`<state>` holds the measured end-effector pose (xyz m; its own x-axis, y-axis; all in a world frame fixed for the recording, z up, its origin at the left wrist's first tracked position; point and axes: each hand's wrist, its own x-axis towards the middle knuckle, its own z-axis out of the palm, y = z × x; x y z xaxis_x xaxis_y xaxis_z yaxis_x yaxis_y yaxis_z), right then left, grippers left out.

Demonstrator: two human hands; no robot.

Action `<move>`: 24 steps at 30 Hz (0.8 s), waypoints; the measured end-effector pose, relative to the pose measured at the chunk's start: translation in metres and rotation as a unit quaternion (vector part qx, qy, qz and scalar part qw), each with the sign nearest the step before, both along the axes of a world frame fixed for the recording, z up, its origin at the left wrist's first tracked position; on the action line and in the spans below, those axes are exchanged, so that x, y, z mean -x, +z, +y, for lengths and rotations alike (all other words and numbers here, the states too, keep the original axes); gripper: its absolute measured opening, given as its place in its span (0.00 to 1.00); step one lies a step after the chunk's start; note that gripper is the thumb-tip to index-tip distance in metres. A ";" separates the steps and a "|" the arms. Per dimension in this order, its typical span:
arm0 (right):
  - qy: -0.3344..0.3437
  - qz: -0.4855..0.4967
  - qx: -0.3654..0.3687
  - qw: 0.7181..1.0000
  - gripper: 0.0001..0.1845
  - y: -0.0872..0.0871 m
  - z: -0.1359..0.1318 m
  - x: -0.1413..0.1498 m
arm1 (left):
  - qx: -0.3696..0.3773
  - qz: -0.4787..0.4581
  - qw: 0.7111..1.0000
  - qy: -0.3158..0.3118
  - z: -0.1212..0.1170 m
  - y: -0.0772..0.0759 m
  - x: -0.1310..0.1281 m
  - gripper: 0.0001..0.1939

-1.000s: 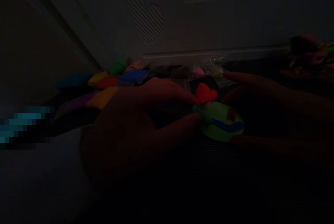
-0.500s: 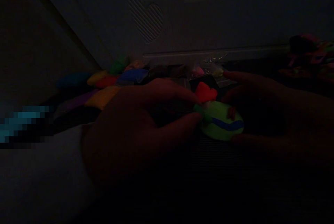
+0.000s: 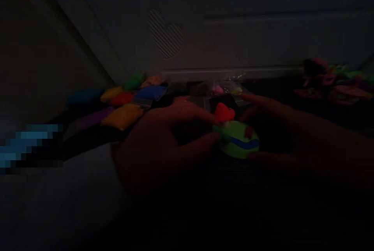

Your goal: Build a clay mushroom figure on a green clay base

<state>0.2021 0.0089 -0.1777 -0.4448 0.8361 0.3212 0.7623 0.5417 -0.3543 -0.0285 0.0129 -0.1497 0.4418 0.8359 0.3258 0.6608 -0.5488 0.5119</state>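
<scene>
A round light-green clay disc lies in dim light on the dark surface. A wavy blue strip runs across it, with small dark red bits above. At its far edge sits a bright red cap-shaped clay piece. My left hand pinches a small darker green clay piece against the disc's left side. On the opposite side, my right hand curves around the disc, its thumb at the near right edge and one finger by the far edge. The right index finger extends forward.
Packets of coloured clay, including an orange one and a blue one, lie at the back left. Clear bags lie behind the disc. Several colourful shaped pieces are piled right, before a pale panel with a heart.
The view has tilted up and shifted slightly, so the disc and hands appear further left and the pile at right shows more. Both hands keep about the same place on the disc.
</scene>
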 end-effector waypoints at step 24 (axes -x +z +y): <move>-0.002 -0.039 -0.024 0.999 0.42 0.002 0.000 0.001 | 0.008 0.008 1.000 0.010 0.001 -0.002 0.001 0.11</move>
